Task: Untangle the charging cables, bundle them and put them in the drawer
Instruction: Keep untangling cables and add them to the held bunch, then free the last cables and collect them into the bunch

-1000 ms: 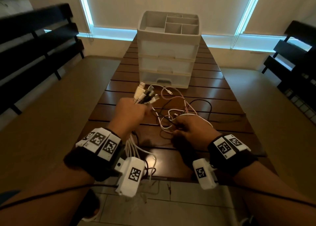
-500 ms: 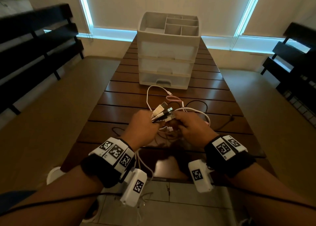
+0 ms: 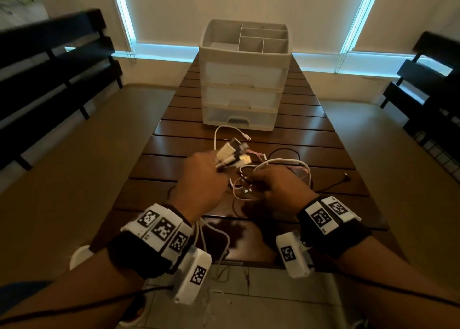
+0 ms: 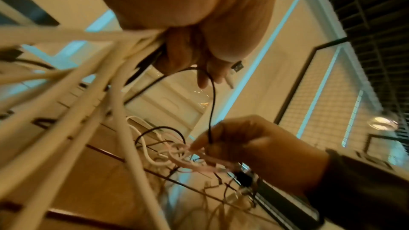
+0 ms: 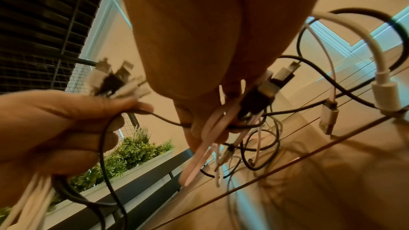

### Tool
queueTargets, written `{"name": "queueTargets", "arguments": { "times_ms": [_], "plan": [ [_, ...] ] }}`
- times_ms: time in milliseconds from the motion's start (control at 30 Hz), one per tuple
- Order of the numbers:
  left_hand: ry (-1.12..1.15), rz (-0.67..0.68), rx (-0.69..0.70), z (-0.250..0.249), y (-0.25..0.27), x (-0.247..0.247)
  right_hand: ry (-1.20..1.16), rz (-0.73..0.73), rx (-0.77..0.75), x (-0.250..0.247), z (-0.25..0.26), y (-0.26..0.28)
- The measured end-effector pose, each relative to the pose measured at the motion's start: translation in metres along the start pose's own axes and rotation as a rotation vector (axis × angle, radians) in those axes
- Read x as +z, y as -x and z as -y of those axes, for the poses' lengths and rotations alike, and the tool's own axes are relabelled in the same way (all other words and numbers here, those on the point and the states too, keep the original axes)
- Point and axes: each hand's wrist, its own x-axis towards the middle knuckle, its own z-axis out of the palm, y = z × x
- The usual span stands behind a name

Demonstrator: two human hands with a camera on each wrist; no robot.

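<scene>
While the left hand point(image 3: 199, 179) clamps the plug ends point(image 3: 231, 154) and the right hand point(image 3: 278, 186) pinches tangled cables point(image 3: 281, 163), pulling risks tightening knots.

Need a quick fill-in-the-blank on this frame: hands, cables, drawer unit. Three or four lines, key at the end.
1. The left hand grips a bunch of cable plugs that point toward the ____ unit.
2. All three drawers of the drawer unit are ____.
3. The right hand pinches a thin ____ cable that runs up to the left hand.
4. The loose cables lie on a slatted ____ table.

Missing words: drawer; closed; black; wooden
</scene>
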Motion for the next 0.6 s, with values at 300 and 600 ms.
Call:
{"name": "queueTargets", "arguments": {
  "times_ms": [300,600],
  "plan": [
    [-0.201,0.018,0.035,0.009,-0.003,0.0,0.057,0.063,-0.017,-0.003,-0.002,0.002],
    [0.009,-0.188,-0.166,0.02,-0.021,-0.019,0.09,-0.041,0.076,0.004,-0.012,-0.005]
  ]
}}
